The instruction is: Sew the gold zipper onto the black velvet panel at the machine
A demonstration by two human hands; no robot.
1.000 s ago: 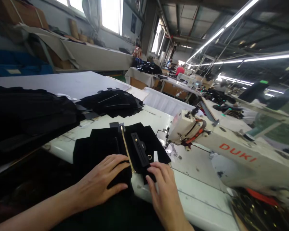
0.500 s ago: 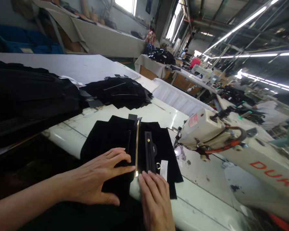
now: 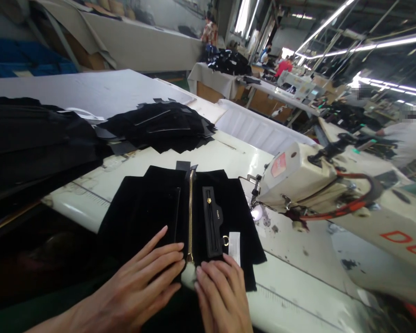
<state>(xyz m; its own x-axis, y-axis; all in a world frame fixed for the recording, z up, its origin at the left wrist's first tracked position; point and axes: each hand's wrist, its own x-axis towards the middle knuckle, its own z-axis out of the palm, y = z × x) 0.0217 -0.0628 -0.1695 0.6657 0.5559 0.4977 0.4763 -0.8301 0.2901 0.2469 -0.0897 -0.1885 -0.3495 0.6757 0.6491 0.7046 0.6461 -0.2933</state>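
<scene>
A black velvet piece [image 3: 159,203] lies flat on the white sewing table [image 3: 291,282], with a gold zipper [image 3: 190,208] running down its middle. A black strap with a gold ring [image 3: 213,222] and a white label [image 3: 234,243] sit on its right half. My left hand [image 3: 142,282] lies flat on the near left part of the fabric, fingers stretched out toward the zipper's lower end. My right hand [image 3: 222,291] rests flat on the near right part, fingertips just below the strap. Neither hand holds anything.
A white sewing machine [image 3: 298,180] with orange cables stands to the right of the fabric. A pile of black cut pieces [image 3: 159,127] lies behind, and a larger black stack [image 3: 31,138] at the left. Other people work at tables far back.
Both hands slid nearer to me along the fabric and closer together at the zipper's lower end. The view shifted, so the fabric lies straighter before me.
</scene>
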